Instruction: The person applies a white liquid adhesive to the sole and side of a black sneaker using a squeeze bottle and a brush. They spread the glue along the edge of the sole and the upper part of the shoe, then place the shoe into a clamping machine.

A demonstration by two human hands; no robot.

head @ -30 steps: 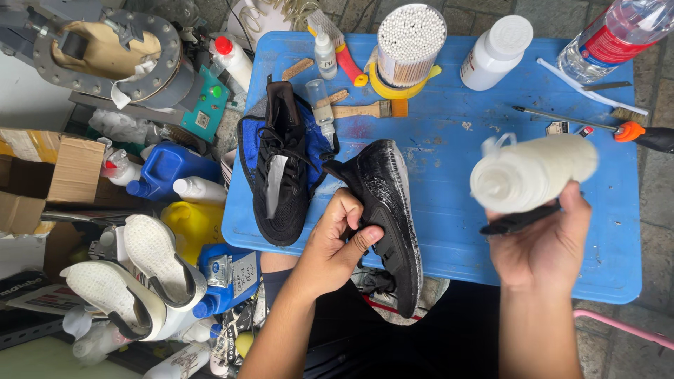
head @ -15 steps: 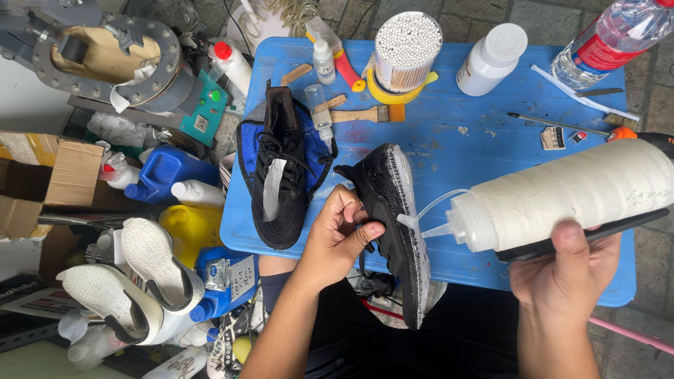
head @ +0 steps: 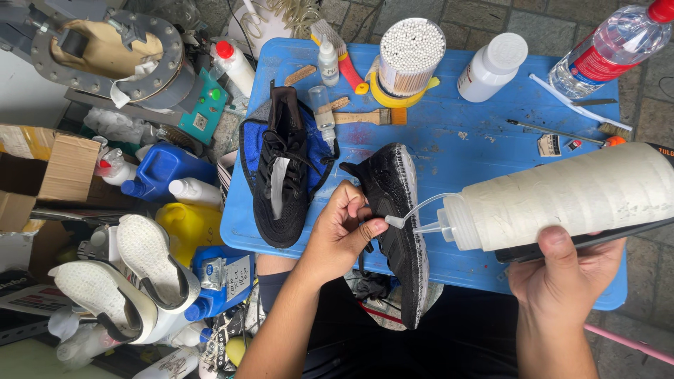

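Bare blue table (head: 484, 151) mid-right (passable); second shoe (head: 284, 175), bottles crowd left, rear

Both forearms come up from the bottom edge, bare, angled slightly toward each other. The left hand (head: 340, 235) sits palm down with its wrist bent a little inward; the fingers curl together and the thumb presses against the index fingertip in a tight pinch, knuckles raised. The right hand (head: 565, 270) lies lower and further out, palm up and cupped, wrist straight in line with the forearm. Its thumb (head: 554, 242) stands up over the front of what it clasps, while the other fingers wrap underneath, out of sight.
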